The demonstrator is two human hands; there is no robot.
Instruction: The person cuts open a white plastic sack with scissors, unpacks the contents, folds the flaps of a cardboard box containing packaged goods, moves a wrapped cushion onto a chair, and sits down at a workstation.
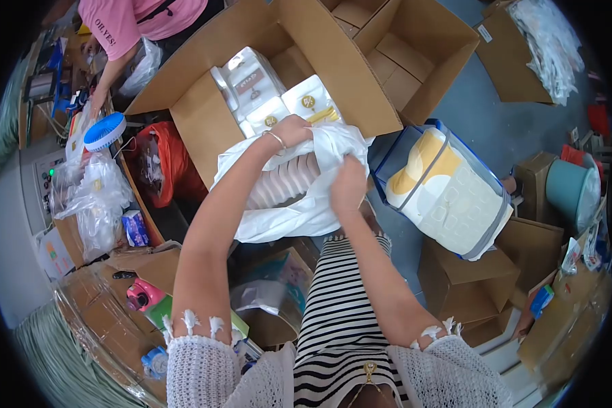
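Observation:
A white plastic bag (289, 223) is held at the near side of a large cardboard box (207, 112). Through its mouth shows a row of stacked pale round items (285, 181). My left hand (294, 132) is closed on the bag's far rim, next to the white packages. On the bag's right rim, my right hand (347, 185) is also closed, fingers curled into the plastic. White packages with gold marks (308, 100) lie inside the box beyond the bag.
A person in a pink shirt (115, 27) reaches down at upper left. A blue fan (105, 132) and red bag (170, 163) are left. A blue-edged clear bag (449, 197) lies right, above open cardboard boxes (466, 279). A teal bin (570, 190) stands far right.

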